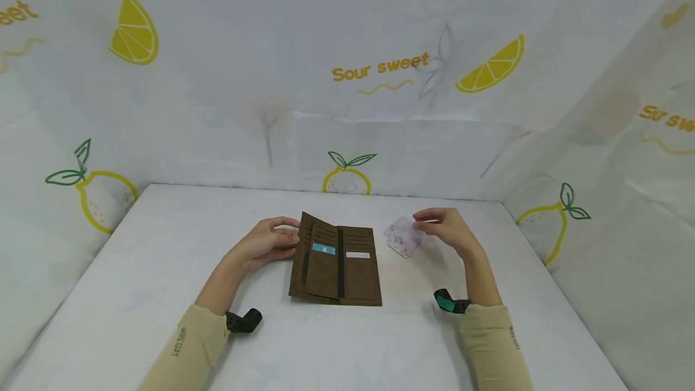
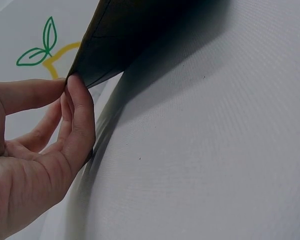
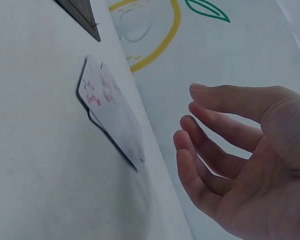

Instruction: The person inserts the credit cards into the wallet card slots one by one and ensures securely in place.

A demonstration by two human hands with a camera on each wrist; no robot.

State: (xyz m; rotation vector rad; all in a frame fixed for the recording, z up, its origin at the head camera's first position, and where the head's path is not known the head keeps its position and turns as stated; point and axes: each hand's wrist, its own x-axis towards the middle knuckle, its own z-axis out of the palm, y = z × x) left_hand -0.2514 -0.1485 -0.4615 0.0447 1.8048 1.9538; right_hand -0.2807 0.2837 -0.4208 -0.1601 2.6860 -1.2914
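Note:
A brown long wallet [image 1: 361, 282] lies opened out on the white table, its left side lifted. My left hand [image 1: 269, 239] pinches that raised left edge between thumb and fingers; in the left wrist view the wallet's dark underside [image 2: 135, 37] slopes up from the fingertips. A blue card [image 1: 324, 248] and a pale card [image 1: 357, 255] show in the wallet's slots. To the wallet's right, a few pale pinkish cards [image 1: 403, 237] overlap on the table. Just right of them hovers my right hand [image 1: 446, 228], fingers loosely bent with nothing between them, apart from the cards [image 3: 110, 100] in the right wrist view.
The white table [image 1: 206, 349] meets a white cloth backdrop [image 1: 217, 149] with lemon prints at the back and both sides. Each wrist carries a black strap-on device, one on the left [image 1: 244, 321] and one on the right [image 1: 452, 302].

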